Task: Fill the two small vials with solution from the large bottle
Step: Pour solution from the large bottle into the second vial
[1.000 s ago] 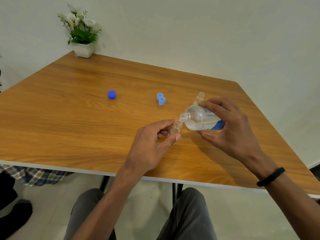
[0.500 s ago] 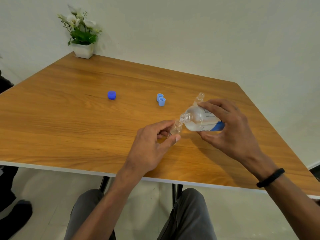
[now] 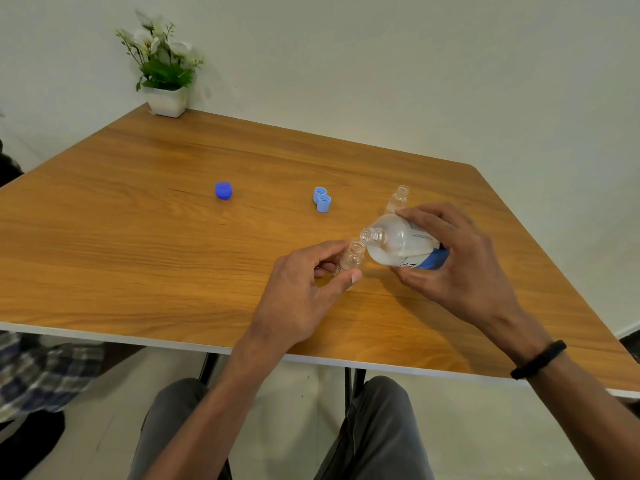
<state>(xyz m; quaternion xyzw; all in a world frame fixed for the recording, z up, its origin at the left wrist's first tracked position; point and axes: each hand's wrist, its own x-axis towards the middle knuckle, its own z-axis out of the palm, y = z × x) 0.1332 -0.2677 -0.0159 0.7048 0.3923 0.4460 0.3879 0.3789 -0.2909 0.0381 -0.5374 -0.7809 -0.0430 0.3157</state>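
Note:
My right hand (image 3: pixel 460 268) grips the large clear bottle (image 3: pixel 398 245), which has a blue-and-white label and lies tilted on its side with its open mouth pointing left. That mouth sits just above the open neck of a small clear vial (image 3: pixel 353 259). My left hand (image 3: pixel 304 289) pinches this vial between thumb and fingers on the wooden table (image 3: pixel 138 254). A second small clear vial (image 3: pixel 398 199) stands uncapped behind the bottle, partly hidden by it.
A dark blue cap (image 3: pixel 223 190) lies at the table's middle left. Two light blue caps (image 3: pixel 322 199) sit together behind my left hand. A white pot with a plant (image 3: pixel 166 98) stands at the far corner. The near table edge runs just behind my wrists.
The bottle's mouth has stayed at the vial's neck, and the bottle has tipped slightly further. Both hands keep their hold in nearly the same place.

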